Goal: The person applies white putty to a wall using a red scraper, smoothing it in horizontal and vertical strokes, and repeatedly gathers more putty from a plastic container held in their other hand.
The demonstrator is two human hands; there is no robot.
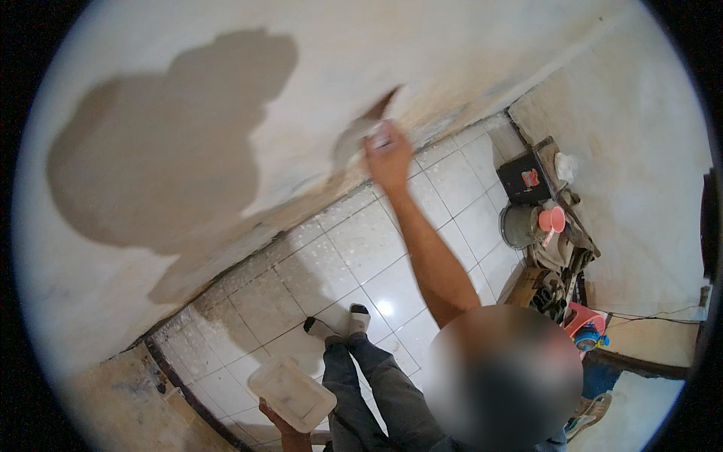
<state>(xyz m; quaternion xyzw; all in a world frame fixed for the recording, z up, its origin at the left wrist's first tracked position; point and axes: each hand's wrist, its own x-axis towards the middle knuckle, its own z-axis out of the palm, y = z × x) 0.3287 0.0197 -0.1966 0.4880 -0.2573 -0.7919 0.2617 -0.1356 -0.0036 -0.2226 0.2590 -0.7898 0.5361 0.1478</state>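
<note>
The blade (383, 103) is out in front of me, up against or just off the pale wall (482, 68); it and my fingers are smeared enough that I can't say whether its edge touches, and I take it for a flat, brownish scraper only from its outline. My right grip (388, 156) is clenched around its near end, knuckles up, the forearm stretched long from the lower right. A small shadow lies on the wall just left of my fist.

Low down, my left grip (283, 424) grasps the tub (292, 395), a shallow, off-white one with rounded corners, held from beneath at its near edge, beside my left leg. My grey trousers (385, 395) and two-toned socks (360, 319) show between the tub and my right arm, feet planted on the white tile floor (369, 241), which is speckled with pale bits near the wall.

My big shadow (166, 151) covers much of the wall to the left. Off to the right stand a black box (520, 181) with a white bag (565, 167) beside it, then a grey bucket (517, 227), a pink dipper (552, 219) at its rim, and a heap of cloths (576, 248).
</note>
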